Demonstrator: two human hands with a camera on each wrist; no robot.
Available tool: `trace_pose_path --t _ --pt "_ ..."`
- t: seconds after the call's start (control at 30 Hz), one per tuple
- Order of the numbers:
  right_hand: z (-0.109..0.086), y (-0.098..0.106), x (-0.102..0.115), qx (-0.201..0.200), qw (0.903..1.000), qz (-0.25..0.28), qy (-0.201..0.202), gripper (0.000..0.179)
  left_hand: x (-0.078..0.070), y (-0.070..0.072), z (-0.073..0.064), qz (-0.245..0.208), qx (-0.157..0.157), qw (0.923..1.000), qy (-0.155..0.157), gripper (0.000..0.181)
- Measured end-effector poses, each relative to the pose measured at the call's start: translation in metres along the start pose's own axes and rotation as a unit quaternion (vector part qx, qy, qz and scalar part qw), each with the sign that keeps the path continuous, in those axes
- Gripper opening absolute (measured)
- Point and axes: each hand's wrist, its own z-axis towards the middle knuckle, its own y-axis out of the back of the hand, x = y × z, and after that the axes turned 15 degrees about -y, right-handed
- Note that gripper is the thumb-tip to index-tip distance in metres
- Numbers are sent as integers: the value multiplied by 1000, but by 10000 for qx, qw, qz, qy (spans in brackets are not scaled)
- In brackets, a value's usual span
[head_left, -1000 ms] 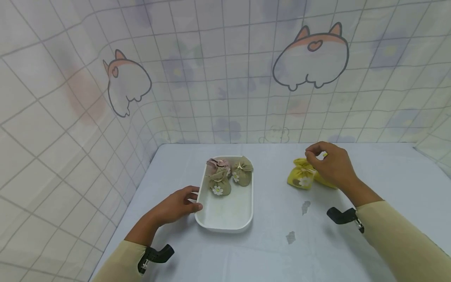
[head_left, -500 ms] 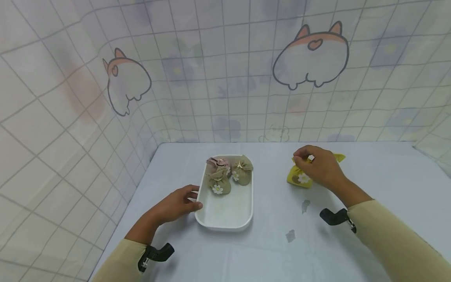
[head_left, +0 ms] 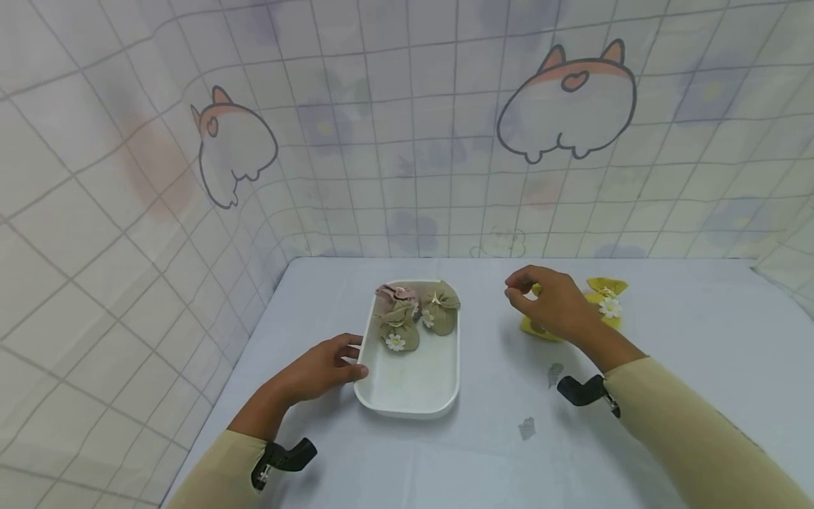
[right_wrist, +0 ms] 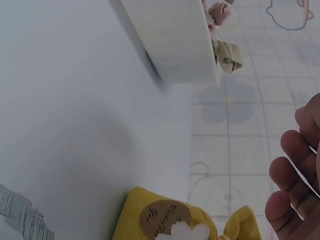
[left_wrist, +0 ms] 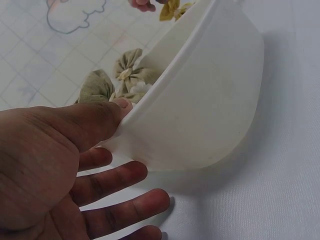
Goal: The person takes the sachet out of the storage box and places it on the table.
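In the head view, a white plastic tray [head_left: 410, 385] holds two olive-green drawstring pouches [head_left: 407, 334] with white flowers and a pink pouch [head_left: 386, 293] in its far part. My left hand [head_left: 321, 369] grips the tray's left side, thumb [left_wrist: 112, 112] over the rim and fingers by the outer wall. Loosely bent, my right hand [head_left: 550, 304] hovers above a yellow drawstring pouch [head_left: 533, 329] and partly hides it. Nothing shows between its fingers [right_wrist: 295, 172] in the right wrist view. Behind that hand lies a second yellow pouch [head_left: 607, 285].
A white cloth [head_left: 470, 466] covers the table, with two grey patches [head_left: 527, 428] near its middle. Grid-patterned curtains with cartoon animals [head_left: 566, 106] rise behind and along the left side.
My right hand has moved left, from the right-hand yellow pouch to over the left-hand one, uncovering the former. The left hand and the tray have stayed put.
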Motion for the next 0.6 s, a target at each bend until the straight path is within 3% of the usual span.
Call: trace_pose_path --t 0.6 --pt "7 -31 17 74 9998 -72 176 21 2 -1 0 -24 5 10000 -65 60"
